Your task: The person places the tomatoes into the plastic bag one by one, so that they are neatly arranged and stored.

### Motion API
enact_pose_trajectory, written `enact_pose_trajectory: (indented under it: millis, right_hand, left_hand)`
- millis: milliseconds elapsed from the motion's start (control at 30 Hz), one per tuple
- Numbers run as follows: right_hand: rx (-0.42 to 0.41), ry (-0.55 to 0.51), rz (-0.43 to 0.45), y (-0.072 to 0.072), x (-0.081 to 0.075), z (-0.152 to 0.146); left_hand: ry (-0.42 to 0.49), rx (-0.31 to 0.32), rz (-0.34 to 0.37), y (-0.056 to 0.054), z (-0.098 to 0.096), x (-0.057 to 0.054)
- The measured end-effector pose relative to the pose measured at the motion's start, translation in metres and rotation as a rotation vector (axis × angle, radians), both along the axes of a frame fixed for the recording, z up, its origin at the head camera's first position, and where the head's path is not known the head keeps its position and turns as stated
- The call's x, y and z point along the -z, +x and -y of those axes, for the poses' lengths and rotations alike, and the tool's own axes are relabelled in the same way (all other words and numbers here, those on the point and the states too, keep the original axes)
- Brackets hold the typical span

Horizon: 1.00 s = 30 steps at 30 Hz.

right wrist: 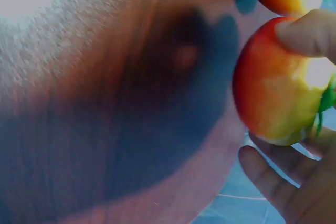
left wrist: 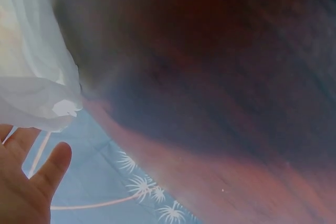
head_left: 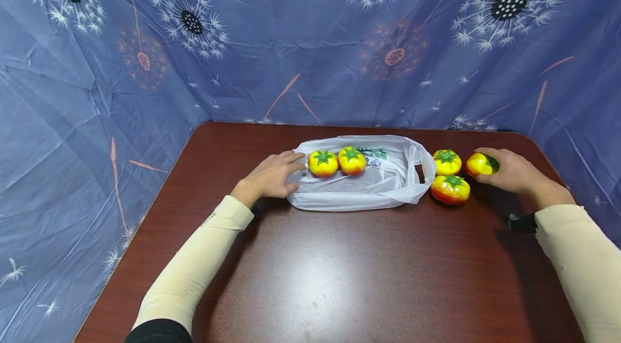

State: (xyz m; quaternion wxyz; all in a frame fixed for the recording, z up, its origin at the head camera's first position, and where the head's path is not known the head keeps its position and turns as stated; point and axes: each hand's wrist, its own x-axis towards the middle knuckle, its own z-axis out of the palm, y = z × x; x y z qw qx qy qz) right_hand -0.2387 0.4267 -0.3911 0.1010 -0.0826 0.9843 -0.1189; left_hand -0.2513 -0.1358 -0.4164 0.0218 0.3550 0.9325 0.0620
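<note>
A white plastic bag (head_left: 349, 200) lies spread on the table with its mouth open and its handle loop toward the right. Two yellow-and-red tomatoes (head_left: 323, 164) with green star-shaped tops sit in it, side by side. At the bag's left end is my left hand (head_left: 273, 175), its fingers extended right at the rim; in the left wrist view the thumb stands apart from the plastic. My right hand (head_left: 515, 173) holds a third tomato (right wrist: 278, 85) between thumb and fingers, to the right of the bag. Two more tomatoes (head_left: 450, 190) rest between that hand and the handle.
The dark reddish-brown table (head_left: 310, 267) has a rounded far edge just behind the bag. A blue cloth (head_left: 291, 35) with dandelion prints hangs behind it and along both sides. A dark band (head_left: 522, 223) shows at my right wrist.
</note>
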Motion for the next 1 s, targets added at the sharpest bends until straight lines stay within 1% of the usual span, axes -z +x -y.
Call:
enact_pose_trajectory:
  millis: [67, 167, 333, 467, 767, 1000]
  right_hand:
    - [0.006, 0.000, -0.044, 0.001, -0.004, 0.000]
    - [0.009, -0.002, -0.080, 0.001, -0.009, 0.001]
    - [0.023, -0.012, -0.066, 0.000, -0.016, 0.008]
    - [0.027, -0.021, -0.067, 0.000, -0.023, 0.019]
    - [-0.012, -0.055, -0.160, 0.001, -0.034, 0.042]
    - [-0.040, -0.100, -0.223, 0.004, -0.049, 0.063]
  left_hand:
    - [0.004, -0.001, -0.001, 0.000, 0.001, 0.000]
    - [-0.001, -0.004, 0.001, 0.000, 0.002, 0.001]
    - [-0.003, 0.002, 0.008, 0.000, 0.002, 0.001]
    - [0.015, -0.001, 0.010, 0.001, 0.001, 0.001]
    - [0.008, 0.000, 0.015, 0.001, 0.001, 0.003]
    - [0.016, 0.000, 0.014, 0.000, 0.002, 0.000]
